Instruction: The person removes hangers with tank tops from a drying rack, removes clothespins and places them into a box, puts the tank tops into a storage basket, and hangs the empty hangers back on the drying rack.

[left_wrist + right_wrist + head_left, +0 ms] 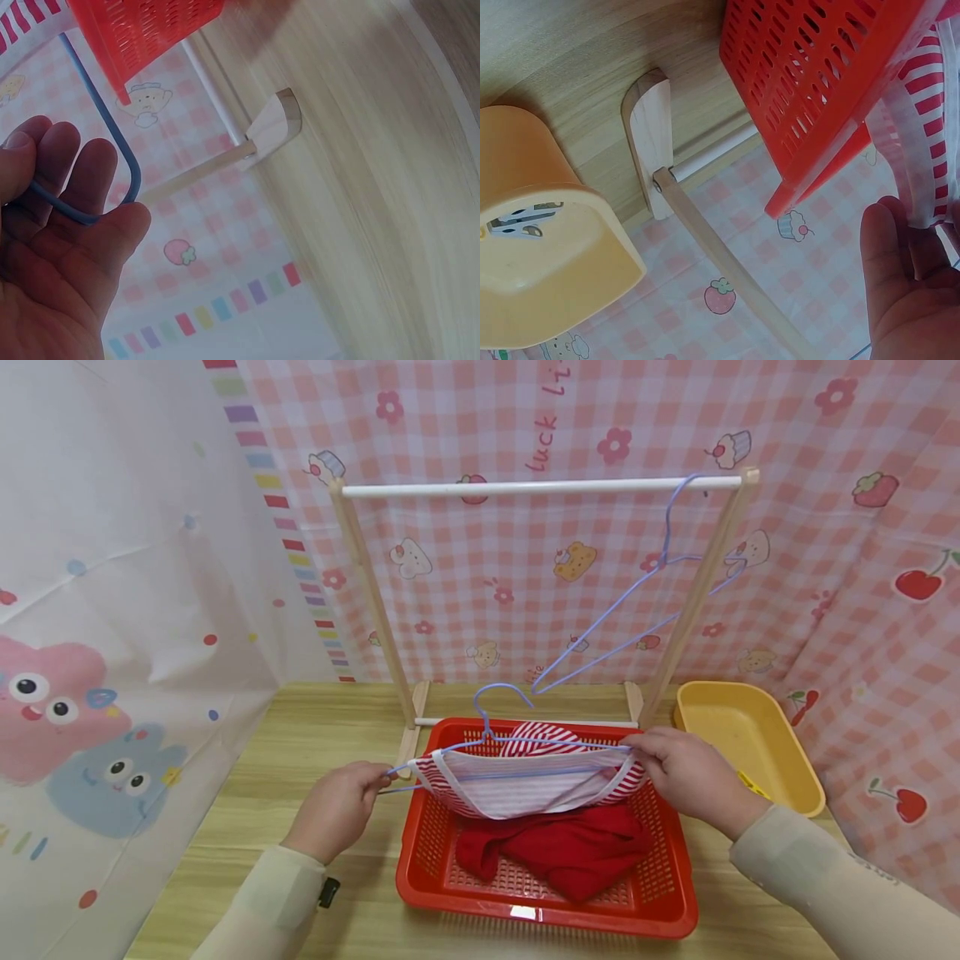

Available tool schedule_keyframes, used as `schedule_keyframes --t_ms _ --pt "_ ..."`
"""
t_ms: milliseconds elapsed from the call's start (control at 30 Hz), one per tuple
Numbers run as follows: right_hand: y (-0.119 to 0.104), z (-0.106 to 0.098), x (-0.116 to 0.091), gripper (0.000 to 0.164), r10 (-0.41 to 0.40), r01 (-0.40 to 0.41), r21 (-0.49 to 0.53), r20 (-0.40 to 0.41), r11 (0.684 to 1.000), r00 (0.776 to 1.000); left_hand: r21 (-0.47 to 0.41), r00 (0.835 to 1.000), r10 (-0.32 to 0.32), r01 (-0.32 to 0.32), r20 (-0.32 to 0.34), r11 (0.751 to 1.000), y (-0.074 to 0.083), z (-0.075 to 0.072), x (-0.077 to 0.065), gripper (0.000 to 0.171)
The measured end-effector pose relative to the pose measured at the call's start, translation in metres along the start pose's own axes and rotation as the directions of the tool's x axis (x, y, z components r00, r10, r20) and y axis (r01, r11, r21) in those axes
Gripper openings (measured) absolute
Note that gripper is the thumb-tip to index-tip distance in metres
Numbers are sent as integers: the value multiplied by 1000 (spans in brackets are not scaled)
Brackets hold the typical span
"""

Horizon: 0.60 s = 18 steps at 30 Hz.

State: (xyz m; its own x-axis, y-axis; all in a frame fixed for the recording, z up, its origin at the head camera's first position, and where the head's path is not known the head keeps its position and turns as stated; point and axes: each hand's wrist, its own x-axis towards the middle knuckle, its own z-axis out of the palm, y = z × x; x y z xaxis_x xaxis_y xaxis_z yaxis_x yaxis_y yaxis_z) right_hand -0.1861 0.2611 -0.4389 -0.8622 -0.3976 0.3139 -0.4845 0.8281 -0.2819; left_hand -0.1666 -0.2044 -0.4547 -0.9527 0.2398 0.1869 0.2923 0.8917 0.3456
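A blue clothes hanger (487,727) carries a red-and-white striped sleeveless top (517,787) with white edging, above a red plastic basket (408,885). My left hand (337,806) grips the hanger's bare left end; the left wrist view shows fingers curled at the hanger's rounded corner (133,169). With thumb and fingers, my right hand (690,777) pinches the top's right shoulder edge. That edge (930,112) shows striped cloth and white trim in the right wrist view; the hanger's right tip is hidden there. Red cloth (570,852) lies crumpled in the basket.
Behind the basket stands a wooden rack with a white rod (540,487). A second blue hanger (600,624) hangs from the rod's right part. On the right sits a yellow bin (750,718), with clothespins (525,221) inside.
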Motion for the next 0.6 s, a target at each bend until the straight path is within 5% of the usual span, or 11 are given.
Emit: schedule_keyframes --t_ms 600 --pt "-2 -1 0 22 19 -19 8 1 1000 1000 15 1000 17 -16 -17 1000 -6 2 -1 17"
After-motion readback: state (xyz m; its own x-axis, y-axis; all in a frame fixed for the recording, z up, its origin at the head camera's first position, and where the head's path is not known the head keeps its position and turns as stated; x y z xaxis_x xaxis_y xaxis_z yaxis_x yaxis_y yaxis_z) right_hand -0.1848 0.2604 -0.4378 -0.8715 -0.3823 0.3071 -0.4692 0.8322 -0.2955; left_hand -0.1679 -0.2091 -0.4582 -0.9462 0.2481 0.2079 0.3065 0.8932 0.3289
